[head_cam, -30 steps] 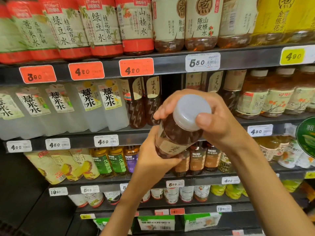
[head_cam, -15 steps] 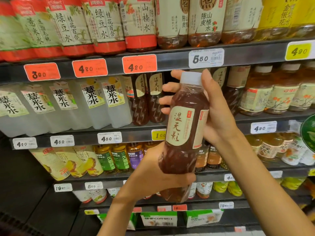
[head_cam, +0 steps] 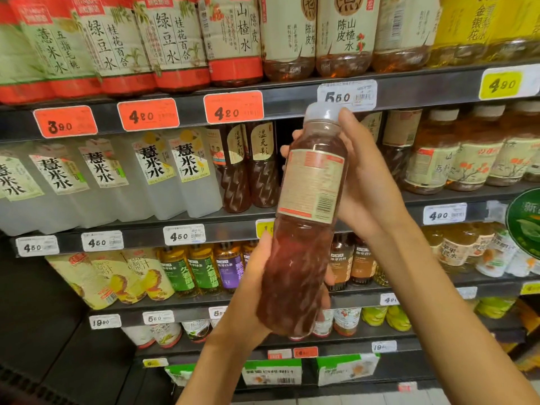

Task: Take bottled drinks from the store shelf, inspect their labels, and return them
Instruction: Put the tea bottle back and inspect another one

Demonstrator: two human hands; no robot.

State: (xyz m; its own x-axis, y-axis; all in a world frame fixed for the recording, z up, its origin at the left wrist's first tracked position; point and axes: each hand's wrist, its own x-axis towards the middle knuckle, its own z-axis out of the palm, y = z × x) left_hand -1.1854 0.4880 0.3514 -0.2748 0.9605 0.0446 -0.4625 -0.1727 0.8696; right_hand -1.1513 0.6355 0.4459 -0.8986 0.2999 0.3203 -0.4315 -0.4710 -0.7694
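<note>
one held bottle (head_cam: 304, 229), two hands (both gripping)

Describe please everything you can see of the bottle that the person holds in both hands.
The bottle is clear plastic, filled with reddish-brown drink, closed by a pale cap. It stands nearly upright, slightly tilted, in front of the shelves. Its beige label faces the camera with fine print and a barcode at the lower right; the text is too blurred to read. The left hand grips the lower body from the left, and the right hand holds the upper part, fingers behind the label and thumb near the cap.
</note>
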